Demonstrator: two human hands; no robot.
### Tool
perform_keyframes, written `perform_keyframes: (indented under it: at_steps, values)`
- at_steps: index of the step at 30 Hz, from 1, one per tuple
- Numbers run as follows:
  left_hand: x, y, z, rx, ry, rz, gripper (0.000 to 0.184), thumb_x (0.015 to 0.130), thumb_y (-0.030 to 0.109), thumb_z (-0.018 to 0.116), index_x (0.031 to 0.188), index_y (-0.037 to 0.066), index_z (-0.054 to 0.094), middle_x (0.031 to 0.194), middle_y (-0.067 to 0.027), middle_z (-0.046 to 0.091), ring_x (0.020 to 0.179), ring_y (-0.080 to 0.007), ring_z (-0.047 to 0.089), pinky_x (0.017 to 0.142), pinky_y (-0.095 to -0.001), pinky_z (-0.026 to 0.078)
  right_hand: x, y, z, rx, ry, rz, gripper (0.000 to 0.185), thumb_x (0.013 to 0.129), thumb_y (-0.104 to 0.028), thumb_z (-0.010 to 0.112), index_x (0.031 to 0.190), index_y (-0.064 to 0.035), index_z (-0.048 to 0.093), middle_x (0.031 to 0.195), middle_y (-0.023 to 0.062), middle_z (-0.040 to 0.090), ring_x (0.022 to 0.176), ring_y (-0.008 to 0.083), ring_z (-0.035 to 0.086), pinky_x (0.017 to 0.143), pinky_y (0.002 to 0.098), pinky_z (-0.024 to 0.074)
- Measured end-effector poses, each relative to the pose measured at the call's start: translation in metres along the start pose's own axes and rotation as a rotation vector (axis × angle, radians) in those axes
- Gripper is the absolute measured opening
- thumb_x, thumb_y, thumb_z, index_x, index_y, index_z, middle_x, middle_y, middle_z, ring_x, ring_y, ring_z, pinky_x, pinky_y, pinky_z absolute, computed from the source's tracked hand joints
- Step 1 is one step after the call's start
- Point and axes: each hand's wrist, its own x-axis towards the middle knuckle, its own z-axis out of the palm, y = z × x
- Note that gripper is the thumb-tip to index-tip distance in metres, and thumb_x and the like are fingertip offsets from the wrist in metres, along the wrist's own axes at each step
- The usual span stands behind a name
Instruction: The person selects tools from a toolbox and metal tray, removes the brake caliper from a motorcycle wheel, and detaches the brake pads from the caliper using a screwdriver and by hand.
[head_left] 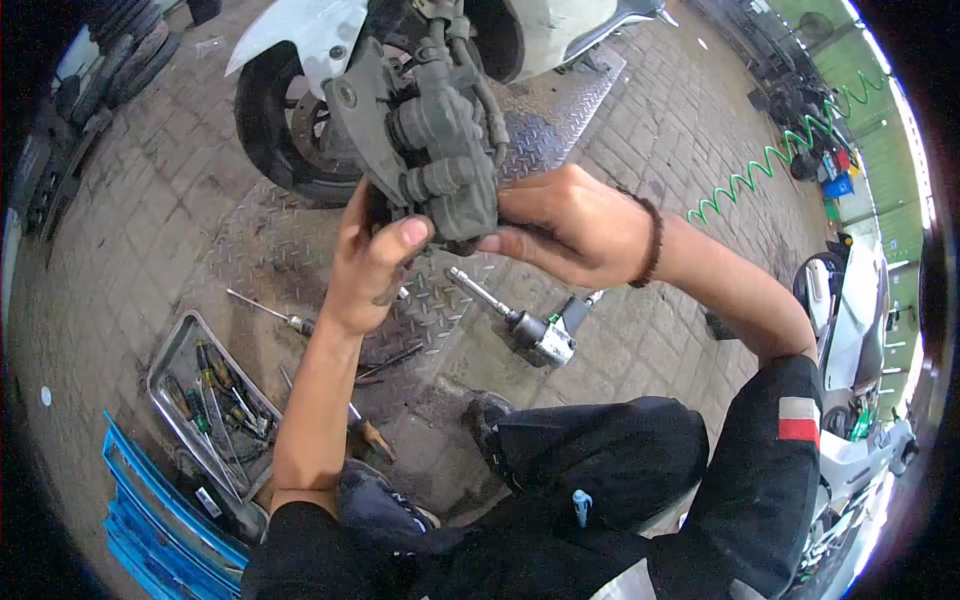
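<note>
A dirty grey brake caliper [440,130] hangs at the upper middle beside the motorcycle's front wheel [270,135], with a hose running up from it. My left hand [378,258] is closed round the caliper's lower left side, its thumb on the lower edge. From the right, my right hand [575,228] pinches at the caliper's lower right edge; its fingertips are partly hidden behind the part. Below the hands an impact wrench [545,338] with a long extension lies on the ground.
A metal tray [172,375] of screwdrivers and pliers is at the lower left, near a blue panel [150,520]. A screwdriver [374,438] lies by my foot. A green coiled hose [745,180] hangs at the right, above parked motorcycles [860,300].
</note>
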Motion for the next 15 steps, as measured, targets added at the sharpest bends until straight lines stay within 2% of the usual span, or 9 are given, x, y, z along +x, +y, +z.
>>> perform_keyframes:
  at_steps: [1, 2, 3, 5, 8, 12, 15]
  values:
    - [0.000, 0.003, 0.003, -0.007, -0.013, -0.002, 0.059, 0.076, 0.021, 0.063, 0.127, -0.003, 0.045, 0.114, -0.0132, 0.060, 0.095, -0.0228, 0.063, 0.074, -0.0347, 0.055, -0.001, -0.002, 0.000, 0.003, 0.017, -0.005, 0.026, 0.090, -0.019, 0.061, 0.077, 0.0030, 0.057, 0.065, 0.0235, 0.055, 0.065, 0.0420, 0.056, 0.056, 0.0457, 0.0434]
    - [-0.002, 0.003, 0.007, -0.192, -0.027, -0.096, 0.059, 0.076, 0.022, 0.062, 0.127, -0.002, 0.045, 0.112, -0.0125, 0.060, 0.094, -0.0215, 0.062, 0.070, -0.0309, 0.054, 0.000, -0.007, -0.003, -0.023, 0.006, -0.019, 0.024, 0.091, -0.018, 0.059, 0.079, 0.0030, 0.055, 0.067, 0.0227, 0.055, 0.066, 0.0420, 0.057, 0.057, 0.0463, 0.0436]
    - [-0.001, 0.004, 0.009, -0.194, -0.027, -0.094, 0.059, 0.076, 0.022, 0.062, 0.127, -0.002, 0.045, 0.112, -0.0125, 0.060, 0.094, -0.0215, 0.062, 0.070, -0.0309, 0.054, 0.000, -0.007, -0.003, -0.025, 0.003, -0.019, 0.024, 0.091, -0.018, 0.059, 0.079, 0.0030, 0.055, 0.067, 0.0227, 0.055, 0.066, 0.0420, 0.057, 0.057, 0.0463, 0.0436]
    - [0.000, 0.005, 0.010, -0.318, -0.068, -0.132, 0.059, 0.075, 0.024, 0.062, 0.126, -0.002, 0.046, 0.108, -0.0114, 0.061, 0.086, -0.0181, 0.062, 0.064, -0.0275, 0.052, 0.000, -0.008, -0.002, -0.049, 0.056, -0.025, 0.023, 0.091, -0.017, 0.059, 0.080, 0.0028, 0.053, 0.068, 0.0218, 0.055, 0.067, 0.0422, 0.056, 0.058, 0.0462, 0.0437]
    - [0.003, 0.009, 0.005, -0.259, -0.081, -0.198, 0.061, 0.074, 0.026, 0.061, 0.126, -0.001, 0.046, 0.105, -0.0104, 0.060, 0.079, -0.0146, 0.060, 0.058, -0.0246, 0.048, 0.001, -0.011, -0.005, -0.096, 0.049, -0.014, 0.022, 0.090, -0.016, 0.060, 0.081, 0.0024, 0.053, 0.068, 0.0211, 0.054, 0.068, 0.0417, 0.057, 0.058, 0.0462, 0.0440]
    - [0.001, 0.012, 0.009, -0.326, -0.064, -0.181, 0.061, 0.073, 0.026, 0.060, 0.126, 0.000, 0.046, 0.105, -0.0099, 0.060, 0.076, -0.0128, 0.058, 0.056, -0.0228, 0.045, 0.002, -0.015, -0.003, -0.103, 0.057, -0.042, 0.021, 0.090, -0.016, 0.060, 0.082, 0.0019, 0.053, 0.068, 0.0205, 0.055, 0.067, 0.0410, 0.057, 0.058, 0.0464, 0.0443]
    - [0.002, 0.013, 0.006, -0.307, -0.105, -0.154, 0.062, 0.072, 0.025, 0.060, 0.127, 0.000, 0.046, 0.105, -0.0095, 0.060, 0.076, -0.0122, 0.057, 0.054, -0.0220, 0.042, 0.003, -0.018, -0.003, -0.155, 0.091, -0.085, 0.017, 0.089, -0.013, 0.062, 0.082, 0.0010, 0.055, 0.065, 0.0168, 0.051, 0.061, 0.0377, 0.055, 0.053, 0.0430, 0.0415]
